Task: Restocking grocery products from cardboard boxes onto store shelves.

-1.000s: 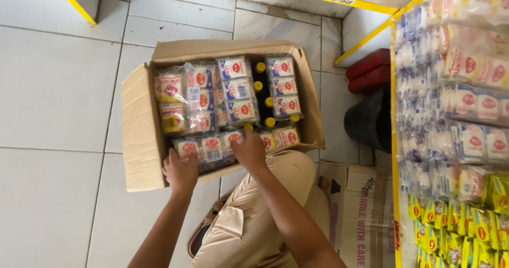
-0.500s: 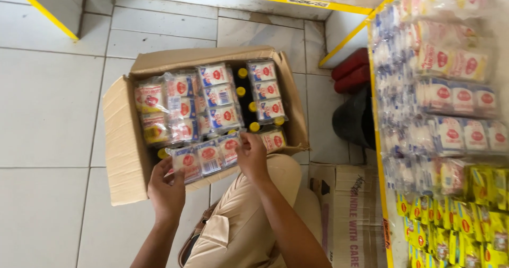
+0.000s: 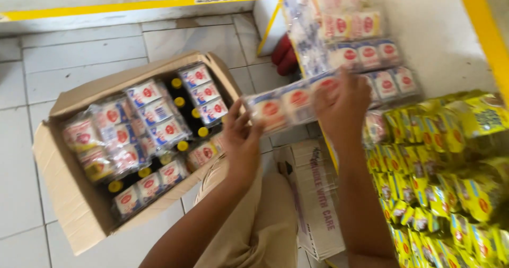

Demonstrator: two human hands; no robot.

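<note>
Holding a wrapped strip of small packets between both hands, I am keeping it level and lengthwise so the clear wrap does not buckle in the middle. In the head view, my left hand is clasping the strip's left end from below, fingers curled up around the edge, while my right hand is gripping the right end, palm over the top. Neither hand is free. To do this well, I judge that I should be supporting both ends evenly and bringing the strip in flat against the rows already on the shelf, lining its long edge up with the neighbouring strips rather than pushing it in at a slant. The strip is hanging in the air between the open cardboard box on the tiled floor and the shelf's left edge, well clear of the box and just beside the stacked packets at the shelf's front. More such strips and yellow-capped bottles are lying in the box, near its right wall. Yellow pouches are crowding the lower right of the shelf, below my right hand.
</note>
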